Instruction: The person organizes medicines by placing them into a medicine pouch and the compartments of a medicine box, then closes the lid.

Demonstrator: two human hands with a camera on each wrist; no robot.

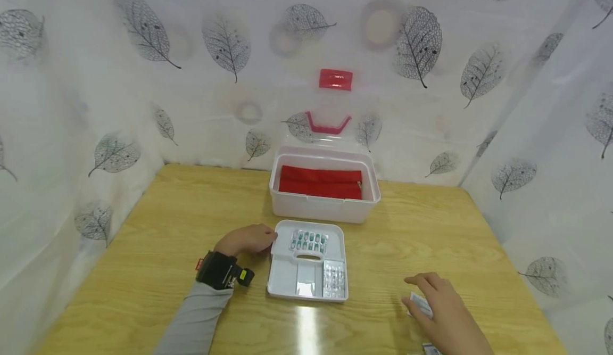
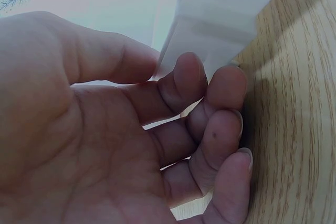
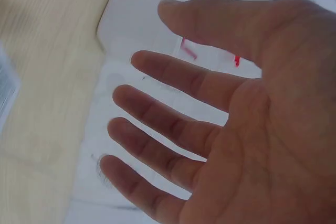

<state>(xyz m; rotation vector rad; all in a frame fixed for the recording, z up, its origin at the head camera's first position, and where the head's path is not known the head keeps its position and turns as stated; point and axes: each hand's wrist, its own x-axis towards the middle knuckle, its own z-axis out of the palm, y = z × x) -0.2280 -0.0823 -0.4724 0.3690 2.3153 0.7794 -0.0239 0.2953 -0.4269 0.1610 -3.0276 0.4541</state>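
My left hand [image 1: 251, 238] pinches the left edge of a white tray [image 1: 282, 283] between thumb and index finger. Its other fingers are curled beside the tray wall [image 2: 215, 30], low over the wood. In the tray's upper part lies a blister pack of green-and-white capsules [image 1: 308, 242]. A clear-silver blister pack [image 1: 333, 279] fills the lower right compartment. Off to the right, my right hand [image 1: 442, 312] holds nothing, its fingers spread in the right wrist view. Partly hidden behind that hand is a small white printed packet [image 1: 421, 305]; whether they touch I cannot tell.
Behind the tray stands a white box [image 1: 321, 211] containing a red zippered pouch [image 1: 321, 182]. Its clear raised lid carries a red handle [image 1: 330, 127] and a red latch [image 1: 336, 79]. Another printed item [image 1: 432, 349] shows at the near edge. Leaf-patterned curtains surround the wooden table [image 1: 215, 195].
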